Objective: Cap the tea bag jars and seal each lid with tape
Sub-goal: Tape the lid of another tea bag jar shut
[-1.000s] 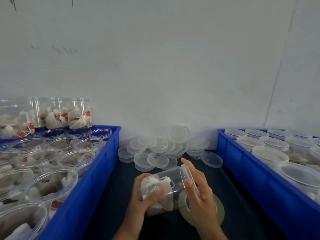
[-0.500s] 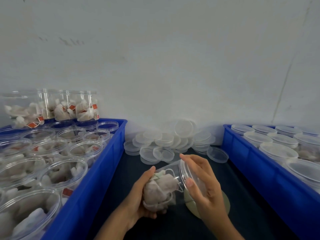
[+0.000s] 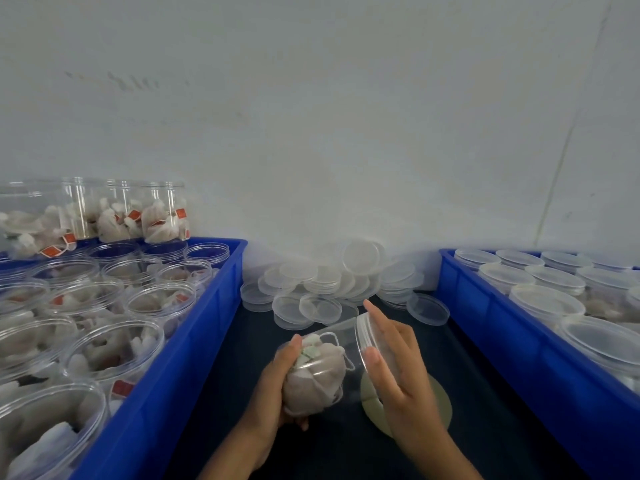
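A clear plastic jar [image 3: 330, 362] with tea bags inside lies tilted on its side between my hands, above the dark table. My left hand [image 3: 277, 379] grips its bottom end. My right hand [image 3: 394, 362] holds the translucent lid [image 3: 363, 337] on the jar's mouth, thumb on the near rim and fingers over the top. A roll of clear tape [image 3: 436, 403] lies flat on the table under my right hand, partly hidden by it.
A blue crate [image 3: 194, 344] on the left holds several open jars of tea bags, with more stacked behind. A blue crate [image 3: 502, 327] on the right holds several capped jars. A heap of loose lids [image 3: 332, 285] lies against the white wall.
The view has tilted up slightly. My hands have kept hold of the jar and turned it a little, with my right fingers shifting round the lid.
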### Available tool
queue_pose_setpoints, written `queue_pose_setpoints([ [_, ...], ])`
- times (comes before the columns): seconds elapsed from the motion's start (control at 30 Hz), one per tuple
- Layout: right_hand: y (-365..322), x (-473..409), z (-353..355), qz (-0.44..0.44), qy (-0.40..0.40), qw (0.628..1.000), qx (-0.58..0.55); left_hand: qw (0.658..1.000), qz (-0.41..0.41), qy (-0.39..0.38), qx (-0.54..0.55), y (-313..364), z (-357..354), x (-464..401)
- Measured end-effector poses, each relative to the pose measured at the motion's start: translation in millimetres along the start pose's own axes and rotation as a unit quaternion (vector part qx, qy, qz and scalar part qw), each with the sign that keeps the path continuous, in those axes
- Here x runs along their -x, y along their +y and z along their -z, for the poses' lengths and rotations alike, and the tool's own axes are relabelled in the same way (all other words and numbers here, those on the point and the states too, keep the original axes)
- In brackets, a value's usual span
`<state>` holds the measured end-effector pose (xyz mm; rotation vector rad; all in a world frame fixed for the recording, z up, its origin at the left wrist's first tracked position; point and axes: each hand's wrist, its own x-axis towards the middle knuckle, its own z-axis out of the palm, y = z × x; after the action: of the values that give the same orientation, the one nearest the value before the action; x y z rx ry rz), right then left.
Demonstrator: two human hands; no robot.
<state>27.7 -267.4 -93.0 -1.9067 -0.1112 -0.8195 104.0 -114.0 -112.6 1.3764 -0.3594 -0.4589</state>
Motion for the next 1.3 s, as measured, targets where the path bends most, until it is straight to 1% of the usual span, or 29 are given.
queue_pose_setpoints([
  [0.2, 1.0, -3.7, 10.7, 0.140, 0.007, 0.990, 0.020, 0.996, 0.044, -0.079, 0.025, 9.6, 1.8, 4.2],
  [0.3, 1.6, -6.7, 15.1, 0.167, -0.002, 0.983, 0.073, 0.995, 0.053, -0.075, 0.028, 9.0, 3.8, 3.8],
  [0.37, 2.7, -6.1, 12.6, 0.147, -0.014, 0.985, 0.088, 0.996, 0.048, -0.071, 0.026, 7.9, 3.5, 4.2],
  [0.43, 4.3, -5.0, 9.9, 0.117, -0.021, 0.990, 0.078, 0.997, 0.040, -0.068, 0.022, 7.3, 2.7, 5.0],
  [0.57, 4.9, -1.1, 6.1, 0.108, -0.022, 0.993, 0.051, 0.998, 0.024, -0.053, 0.013, 4.8, 1.7, 4.7],
  [0.67, 2.5, 0.8, 1.0, 0.087, -0.015, 0.996, 0.008, 0.999, 0.015, -0.035, 0.002, 3.1, -0.3, 4.6],
  [0.73, -1.5, -0.1, -0.3, 0.069, -0.019, 0.997, -0.032, 0.998, 0.021, -0.051, -0.007, 6.3, -0.5, 5.8],
  [0.83, -7.2, -0.5, 1.9, 0.100, -0.032, 0.993, -0.047, 0.995, 0.053, -0.088, -0.018, 9.7, 3.4, 6.5],
  [0.97, -6.1, 0.1, 2.8, 0.127, -0.050, 0.991, -0.003, 0.990, 0.089, -0.109, -0.019, 7.6, 8.2, 4.3],
  [1.1, -5.0, -2.4, 1.0, 0.126, -0.065, 0.989, 0.034, 0.991, 0.093, -0.085, 0.035, 4.8, 5.1, 5.1],
  [1.17, -5.1, -3.6, -1.1, 0.090, -0.045, 0.995, 0.019, 0.995, 0.068, -0.046, 0.055, 2.0, -1.9, 5.3],
  [1.23, -2.9, -3.8, -2.6, 0.058, -0.028, 0.998, 0.003, 0.997, 0.039, 0.010, 0.065, -0.3, -10.2, 4.8],
  [1.3, -1.1, -2.8, -3.1, 0.050, -0.022, 0.998, 0.007, 0.995, 0.010, 0.042, 0.090, -2.5, -15.3, 3.2],
])
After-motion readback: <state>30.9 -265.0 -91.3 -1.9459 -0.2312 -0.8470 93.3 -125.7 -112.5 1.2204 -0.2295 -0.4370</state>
